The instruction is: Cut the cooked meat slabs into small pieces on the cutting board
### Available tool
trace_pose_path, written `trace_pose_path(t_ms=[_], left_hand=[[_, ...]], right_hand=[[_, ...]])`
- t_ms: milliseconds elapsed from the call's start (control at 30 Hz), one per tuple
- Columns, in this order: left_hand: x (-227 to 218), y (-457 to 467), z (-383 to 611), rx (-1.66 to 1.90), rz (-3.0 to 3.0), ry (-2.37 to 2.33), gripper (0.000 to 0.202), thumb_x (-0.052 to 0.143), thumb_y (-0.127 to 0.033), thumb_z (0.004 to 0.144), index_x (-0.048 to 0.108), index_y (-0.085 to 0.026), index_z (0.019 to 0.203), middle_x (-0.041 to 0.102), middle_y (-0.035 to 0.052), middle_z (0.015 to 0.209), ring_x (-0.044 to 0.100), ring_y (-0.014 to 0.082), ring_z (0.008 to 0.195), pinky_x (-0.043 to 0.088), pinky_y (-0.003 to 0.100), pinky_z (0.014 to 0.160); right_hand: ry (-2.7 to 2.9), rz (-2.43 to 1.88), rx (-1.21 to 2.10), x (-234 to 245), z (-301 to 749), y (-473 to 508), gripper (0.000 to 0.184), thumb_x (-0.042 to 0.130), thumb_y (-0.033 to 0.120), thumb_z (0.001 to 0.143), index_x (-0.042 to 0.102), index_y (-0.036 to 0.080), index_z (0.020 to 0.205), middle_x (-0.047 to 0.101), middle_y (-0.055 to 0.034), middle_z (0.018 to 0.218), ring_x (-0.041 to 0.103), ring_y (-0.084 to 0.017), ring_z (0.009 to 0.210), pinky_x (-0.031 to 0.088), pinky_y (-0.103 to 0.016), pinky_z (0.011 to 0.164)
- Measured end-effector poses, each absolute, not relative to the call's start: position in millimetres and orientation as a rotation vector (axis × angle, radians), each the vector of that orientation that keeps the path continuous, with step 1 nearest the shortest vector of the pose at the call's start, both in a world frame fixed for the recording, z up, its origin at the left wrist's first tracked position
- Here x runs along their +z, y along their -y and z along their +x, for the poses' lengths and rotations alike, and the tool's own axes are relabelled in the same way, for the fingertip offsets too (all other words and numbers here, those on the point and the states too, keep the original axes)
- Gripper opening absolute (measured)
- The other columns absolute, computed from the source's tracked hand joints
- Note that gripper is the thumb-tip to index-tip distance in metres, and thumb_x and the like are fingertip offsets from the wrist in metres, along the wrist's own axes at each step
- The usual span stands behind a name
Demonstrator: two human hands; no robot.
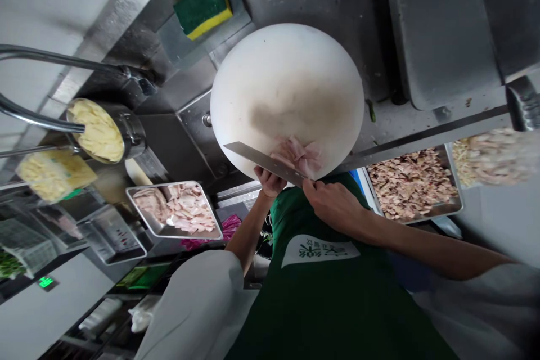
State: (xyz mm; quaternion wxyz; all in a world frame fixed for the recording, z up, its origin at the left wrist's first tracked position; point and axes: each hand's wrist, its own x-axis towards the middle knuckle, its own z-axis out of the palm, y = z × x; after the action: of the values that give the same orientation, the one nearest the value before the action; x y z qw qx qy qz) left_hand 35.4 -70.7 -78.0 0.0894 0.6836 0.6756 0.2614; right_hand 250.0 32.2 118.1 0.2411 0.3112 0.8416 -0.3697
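Observation:
My right hand (pixel 335 205) is closed round the handle of a cleaver (pixel 265 162), whose broad blade points left across the near edge of a round white chopping board (pixel 270 62). Just beyond the blade, thin pale pink slices of raw meat (pixel 310 156) lie in a small loose pile on the board. My left hand (pixel 270 181) is at the board's near left edge, close against the blade. Its fingers are curled, and the blade partly covers them, so what they hold, if anything, is hidden.
Left of the board are a sink (pixel 175 143), a tray of sliced raw meat (pixel 189 230), a pot of pale yellow slices (pixel 99 130) and a curved tap (pixel 63 56). A green-yellow sponge (pixel 202 5) lies behind. At right sits a tray of brown chopped meat (pixel 413 183).

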Motion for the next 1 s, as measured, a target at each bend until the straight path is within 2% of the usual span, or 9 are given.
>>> trace_pose_path(t_ms=[267, 433, 600, 767, 900, 1000], left_hand=[[-63, 62, 38, 0.808, 2.074, -1.977, 0.033, 0.056, -0.050, 0.084, 0.060, -0.023, 0.064, 0.063, 0.0047, 0.068, 0.060, 0.0219, 0.078, 0.043, 0.043, 0.082], [-56, 55, 42, 0.788, 2.152, -2.101, 0.037, 0.049, -0.051, 0.085, 0.060, -0.024, 0.062, 0.060, 0.0055, 0.065, 0.058, 0.0227, 0.078, 0.042, 0.041, 0.076], [-54, 53, 42, 0.797, 2.208, -2.078, 0.038, 0.051, -0.050, 0.085, 0.058, -0.022, 0.060, 0.060, 0.0062, 0.067, 0.058, 0.0224, 0.078, 0.042, 0.041, 0.074], [-54, 54, 40, 0.861, 2.034, -1.993, 0.030, 0.061, -0.049, 0.082, 0.061, -0.022, 0.067, 0.063, 0.0076, 0.078, 0.057, 0.0242, 0.087, 0.042, 0.044, 0.082], [-56, 55, 42, 0.817, 2.056, -1.950, 0.029, 0.062, -0.047, 0.081, 0.060, -0.023, 0.065, 0.061, 0.0065, 0.074, 0.057, 0.0244, 0.085, 0.042, 0.045, 0.082], [-54, 54, 44, 0.822, 2.100, -2.020, 0.028, 0.059, -0.047, 0.082, 0.061, -0.023, 0.066, 0.062, 0.0066, 0.074, 0.058, 0.0239, 0.084, 0.043, 0.045, 0.080]], right_hand=[[-2.173, 0.873, -1.006, 121, 270, -24, 0.030, 0.031, 0.005, 0.092, 0.051, 0.010, 0.113, 0.069, -0.0137, 0.085, 0.070, -0.024, 0.071, 0.045, -0.028, 0.056], [-2.229, 0.871, -1.030, 124, 273, -21, 0.028, 0.032, 0.006, 0.092, 0.051, 0.011, 0.112, 0.069, -0.0129, 0.085, 0.071, -0.023, 0.073, 0.045, -0.027, 0.056], [-2.155, 0.897, -1.021, 128, 279, -21, 0.027, 0.035, 0.005, 0.091, 0.051, 0.011, 0.112, 0.070, -0.0105, 0.080, 0.070, -0.021, 0.068, 0.043, -0.026, 0.054], [-2.240, 0.881, -1.029, 126, 277, -25, 0.025, 0.035, 0.005, 0.092, 0.052, 0.010, 0.110, 0.070, -0.0124, 0.080, 0.071, -0.022, 0.074, 0.044, -0.026, 0.057], [-2.138, 0.903, -1.007, 128, 283, -20, 0.028, 0.036, 0.004, 0.091, 0.051, 0.009, 0.114, 0.070, -0.0117, 0.076, 0.071, -0.022, 0.069, 0.043, -0.026, 0.056], [-2.224, 0.895, -1.033, 121, 270, -27, 0.027, 0.035, 0.004, 0.091, 0.053, 0.009, 0.111, 0.071, -0.0138, 0.079, 0.071, -0.022, 0.073, 0.045, -0.026, 0.058]])
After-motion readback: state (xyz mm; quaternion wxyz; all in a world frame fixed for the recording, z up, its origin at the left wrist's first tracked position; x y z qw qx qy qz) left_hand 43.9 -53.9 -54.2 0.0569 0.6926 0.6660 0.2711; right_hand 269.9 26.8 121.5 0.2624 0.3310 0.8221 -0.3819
